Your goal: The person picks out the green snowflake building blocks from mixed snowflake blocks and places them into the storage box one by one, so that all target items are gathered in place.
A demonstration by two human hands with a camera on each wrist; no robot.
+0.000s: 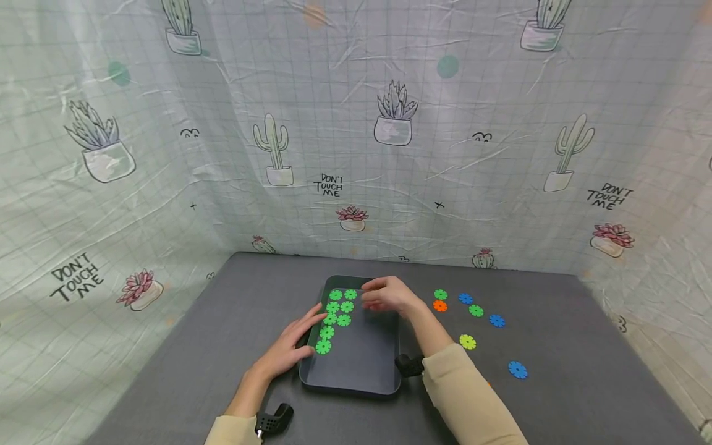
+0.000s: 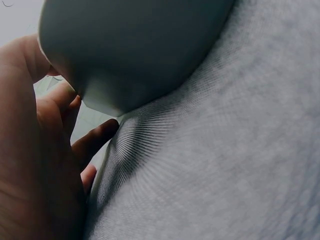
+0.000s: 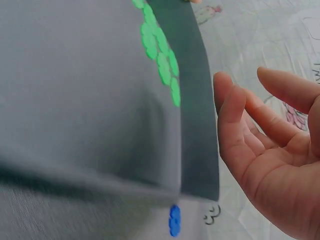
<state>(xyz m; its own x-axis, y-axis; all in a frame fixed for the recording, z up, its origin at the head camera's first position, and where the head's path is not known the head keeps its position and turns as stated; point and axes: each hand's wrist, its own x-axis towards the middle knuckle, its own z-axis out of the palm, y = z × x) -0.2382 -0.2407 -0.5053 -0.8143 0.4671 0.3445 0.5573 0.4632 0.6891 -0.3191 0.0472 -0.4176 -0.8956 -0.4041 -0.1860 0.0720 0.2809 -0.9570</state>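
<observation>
A dark rectangular tray [image 1: 358,371] lies on the grey table, with several green notched discs [image 1: 326,332] in two columns along its left side. My left hand [image 1: 286,349] rests at the tray's left rim, its fingers spread and thumb apart. In the left wrist view those fingers [image 2: 97,142] show against the tray's outer wall [image 2: 140,50]. Over the far right part of the tray is my right hand [image 1: 389,295], its fingers loosely bent. The right wrist view shows nothing between thumb and fingers of the right hand [image 3: 270,135], with the green discs [image 3: 162,65] beyond.
Right of the tray lie loose discs: blue ones [image 1: 518,369], green ones [image 1: 476,311], an orange one [image 1: 440,306] and a yellow one [image 1: 468,342]. A cactus-printed curtain [image 1: 356,154] hangs behind the table and along both sides.
</observation>
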